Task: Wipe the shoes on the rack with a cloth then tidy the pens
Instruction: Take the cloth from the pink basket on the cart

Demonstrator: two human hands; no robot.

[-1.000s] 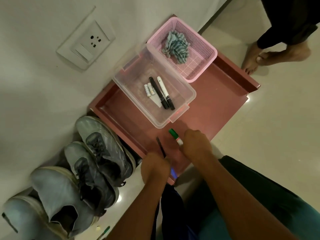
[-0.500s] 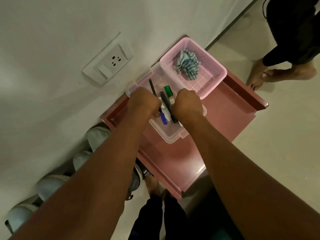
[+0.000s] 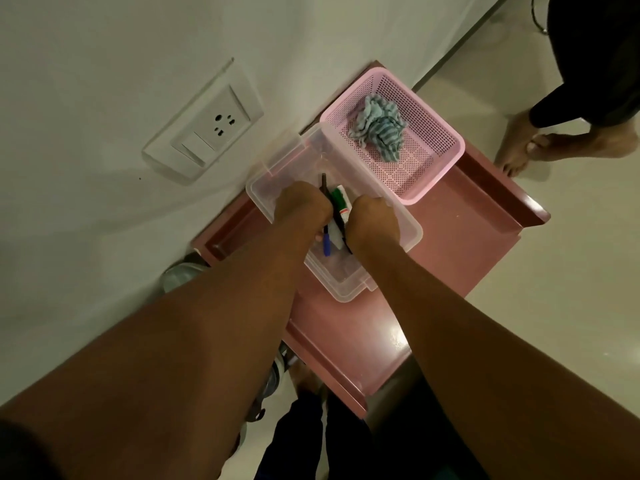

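Observation:
Both my hands are inside the clear plastic box (image 3: 263, 188) on the pink rack top (image 3: 460, 251). My left hand (image 3: 301, 213) grips a thin black pen (image 3: 325, 187), whose blue end (image 3: 326, 247) sticks out below the fist. My right hand (image 3: 372, 221) holds a green-capped marker (image 3: 338, 199). More pens lie between the hands, partly hidden. A striped blue cloth (image 3: 379, 129) sits bunched in the pink mesh basket (image 3: 440, 174). A grey shoe (image 3: 180, 273) peeks out beside my left forearm; the other shoes are hidden.
A wall socket and switch plate (image 3: 204, 129) is on the white wall at left. Another person's bare feet (image 3: 540, 147) stand on the tiled floor at the right. My own legs (image 3: 311, 441) are below the rack's front edge.
A second ago both hands picked pens up from the rack's front part. They carried them up into the clear box, and since half a second ago they have sunk slightly lower in it.

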